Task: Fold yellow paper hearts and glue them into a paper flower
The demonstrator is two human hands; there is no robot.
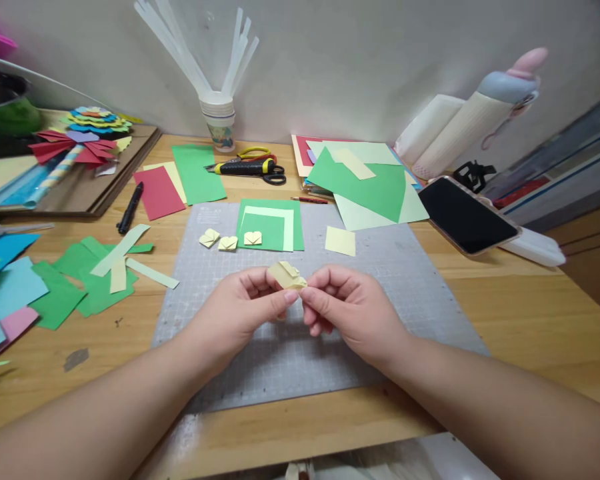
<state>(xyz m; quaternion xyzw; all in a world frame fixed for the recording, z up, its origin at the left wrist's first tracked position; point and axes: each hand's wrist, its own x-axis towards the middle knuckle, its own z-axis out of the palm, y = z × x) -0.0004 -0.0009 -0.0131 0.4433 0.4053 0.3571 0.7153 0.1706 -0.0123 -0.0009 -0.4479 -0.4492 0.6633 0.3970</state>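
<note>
Between my two hands, above the grey cutting mat (pixel 220 360), is a small piece of folded pale yellow paper (pixel 286 273). My left hand (pixel 253 297) pinches its lower left side, thumb in front and fingers behind. At its right corner, the thumb and forefinger of my right hand (pixel 347 303) close on the paper. Beyond my left hand lie three folded yellow paper hearts (pixel 227 243), one of them on a green sheet (pixel 270 227) with a pale L-shaped strip. A flat yellow paper square (pixel 340 241) rests on the mat past my right hand.
Green paper scraps (pixel 107 293) and blue sheets (pixel 13 287) spread over the left of the table. A utility knife (pixel 240 167), scissors (pixel 274 175) and a cup of straws (pixel 220 127) stand or lie at the back. To the right are a phone (pixel 467 213) and stacked paper (pixel 365 180).
</note>
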